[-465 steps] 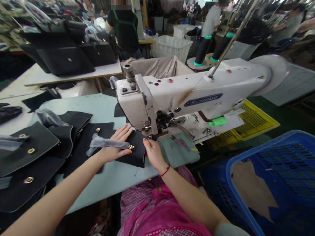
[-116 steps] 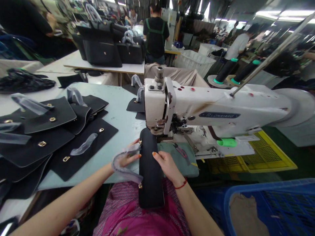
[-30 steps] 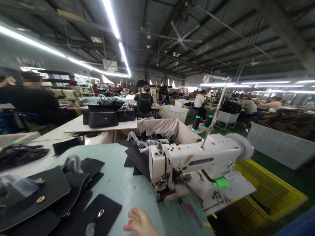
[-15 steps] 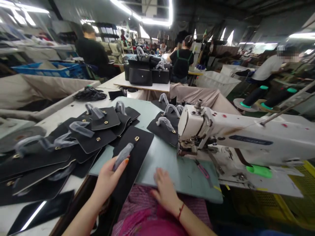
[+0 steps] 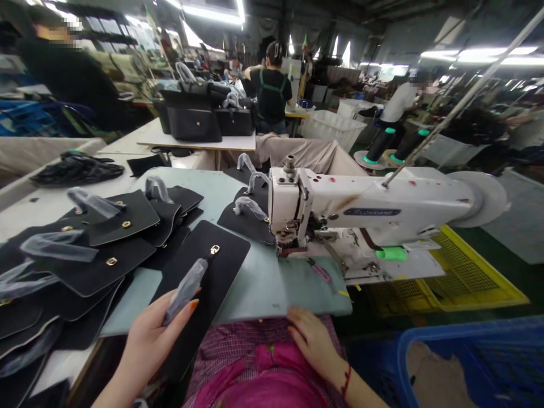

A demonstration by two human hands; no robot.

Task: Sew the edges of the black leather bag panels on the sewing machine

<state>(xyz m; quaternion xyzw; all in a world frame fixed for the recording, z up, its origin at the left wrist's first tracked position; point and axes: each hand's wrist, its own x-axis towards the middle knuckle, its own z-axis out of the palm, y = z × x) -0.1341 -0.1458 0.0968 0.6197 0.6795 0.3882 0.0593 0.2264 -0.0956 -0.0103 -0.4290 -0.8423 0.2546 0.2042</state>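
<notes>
My left hand is closed on the plastic-wrapped handle of a black leather panel with a gold ring, which lies over the near edge of the pale blue table. My right hand rests at the table's near edge over my pink lap, fingers loosely curled, holding nothing. The white sewing machine stands to the right, its needle area bare. Finished panels lie behind the machine head.
A heap of black panels with wrapped handles covers the left side of the table. Pink snips lie by the machine. A yellow crate and a blue basket sit at the right. Other people work at tables behind.
The view has dropped and turned right. My left hand keeps hold of the wrapped handle and the panel has slid toward me. My right hand has drawn back to the table edge.
</notes>
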